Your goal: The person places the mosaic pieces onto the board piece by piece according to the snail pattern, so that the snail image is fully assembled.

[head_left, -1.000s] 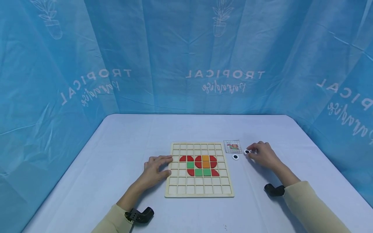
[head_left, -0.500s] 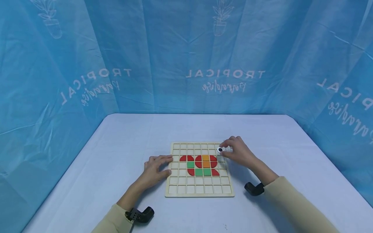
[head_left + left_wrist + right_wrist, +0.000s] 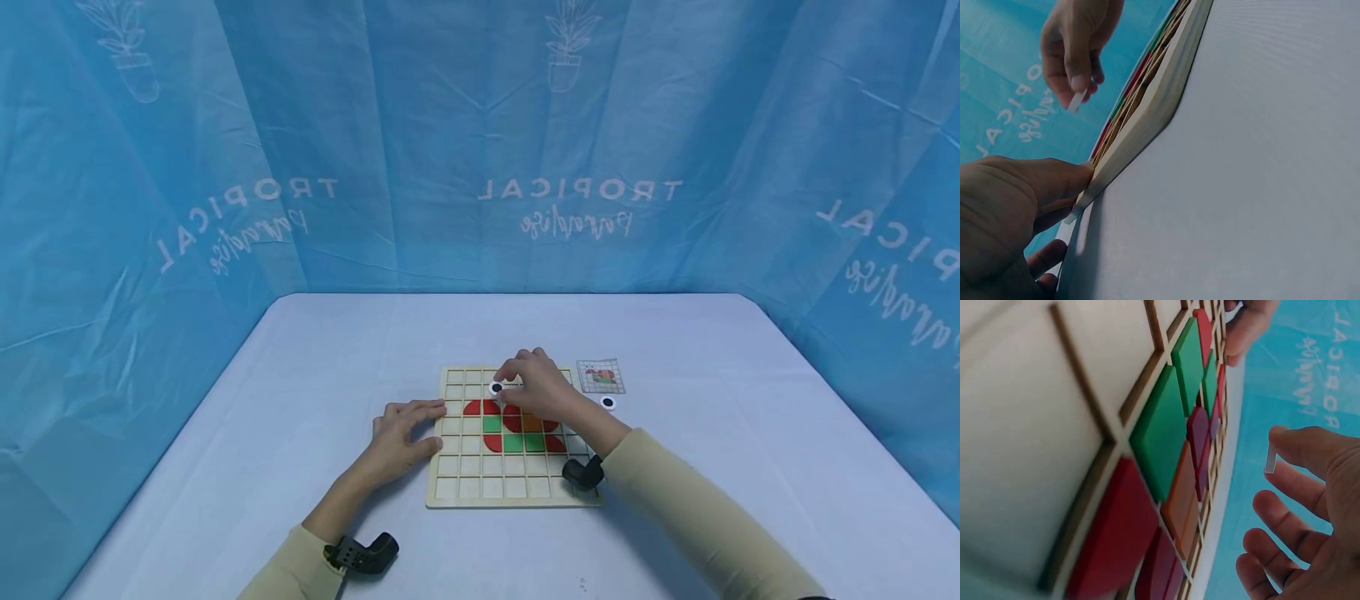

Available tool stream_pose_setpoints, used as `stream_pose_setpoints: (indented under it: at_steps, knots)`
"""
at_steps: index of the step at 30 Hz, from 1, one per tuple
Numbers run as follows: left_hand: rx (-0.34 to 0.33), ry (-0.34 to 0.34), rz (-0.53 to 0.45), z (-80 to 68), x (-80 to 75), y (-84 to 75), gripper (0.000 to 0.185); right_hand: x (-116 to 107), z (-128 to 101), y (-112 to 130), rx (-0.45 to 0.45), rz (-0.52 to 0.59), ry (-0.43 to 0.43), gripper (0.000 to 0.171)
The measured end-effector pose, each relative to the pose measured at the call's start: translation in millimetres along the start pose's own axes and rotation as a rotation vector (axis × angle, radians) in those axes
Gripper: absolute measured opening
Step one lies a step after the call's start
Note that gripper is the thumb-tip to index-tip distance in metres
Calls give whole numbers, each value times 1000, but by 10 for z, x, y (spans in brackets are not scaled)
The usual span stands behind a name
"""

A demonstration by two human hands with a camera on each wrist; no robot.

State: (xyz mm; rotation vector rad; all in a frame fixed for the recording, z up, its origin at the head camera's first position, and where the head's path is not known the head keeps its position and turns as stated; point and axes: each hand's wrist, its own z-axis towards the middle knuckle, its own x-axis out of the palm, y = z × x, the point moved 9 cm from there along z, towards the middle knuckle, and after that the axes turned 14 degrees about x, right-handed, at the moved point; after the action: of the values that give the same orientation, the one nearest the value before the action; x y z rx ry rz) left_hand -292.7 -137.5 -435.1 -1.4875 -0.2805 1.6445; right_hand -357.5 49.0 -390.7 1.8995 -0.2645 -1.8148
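A pale wooden grid board lies on the table with red, green and orange flat tiles in its cells. My left hand rests against its left edge, thumb and fingers spread apart, the thumb touching the rim in the left wrist view. Between thumb and index finger my right hand pinches a round white eye piece with a black centre. In the right wrist view the eye piece shows edge-on, raised off the board. The right hand and forearm cover part of the board and its tiles.
A small printed pattern card lies to the right of the board. A second white eye piece sits just below the card. White cloth covers the table, and a blue curtain stands around it.
The right hand has picked the eye piece off the table and carried it left, past the card, over the board's upper part. The left hand has stayed at the board's edge.
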Motion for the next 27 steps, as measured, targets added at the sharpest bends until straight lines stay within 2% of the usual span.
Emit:
stream_pose_setpoints:
  at_steps: [10, 17, 27]
  knots:
    - [1, 1, 2, 2, 0, -8, 46, 134, 176, 32, 24, -68, 23, 25]
    - [1, 5, -1, 2, 1, -6, 46, 208, 204, 3, 55, -74, 68, 25]
    - [36, -13, -11, 3, -18, -33, 46, 251, 237, -41, 55, -83, 71, 23]
